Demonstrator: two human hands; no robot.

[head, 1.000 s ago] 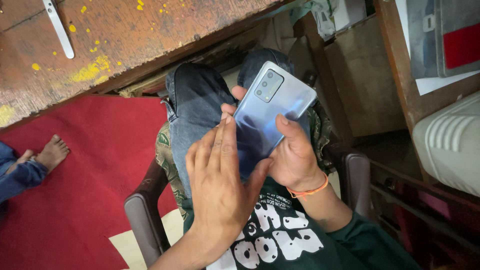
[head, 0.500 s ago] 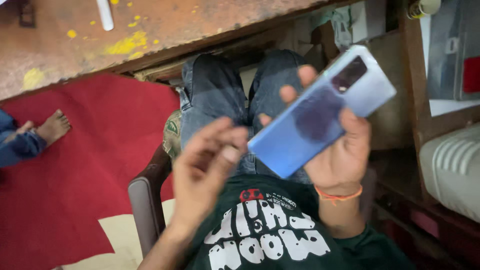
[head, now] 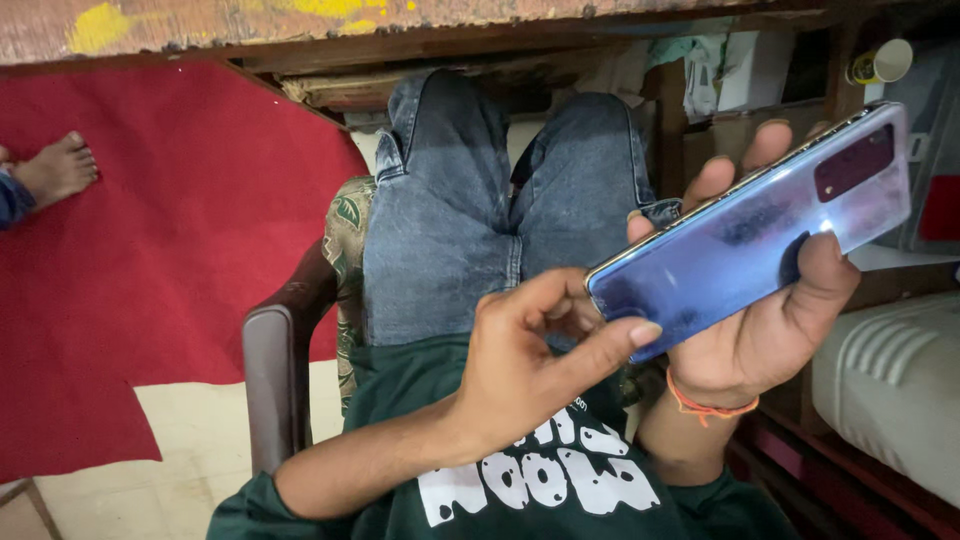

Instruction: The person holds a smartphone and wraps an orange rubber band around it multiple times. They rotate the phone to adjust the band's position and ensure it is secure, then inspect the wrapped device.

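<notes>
Right hand [head: 770, 330]: clamped around the blue phone [head: 750, 235], back upward, above the lap.
Left hand [head: 530, 365]: thumb touching the phone's lower corner, fingers curled loosely.
Room: wooden table edge [head: 480, 40] ahead; white ribbed appliance [head: 890, 380] close on the right.

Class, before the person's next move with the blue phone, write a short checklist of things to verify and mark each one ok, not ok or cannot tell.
1. Right hand grips the blue phone by both long edges: ok.
2. Left hand thumb touches the phone's lower corner: ok.
3. Phone's back faces the camera: ok.
4. Back is clean: not ok, smudged.
5. Screen condition: cannot tell, hidden.
6. Phone is over the lap: ok.
</notes>
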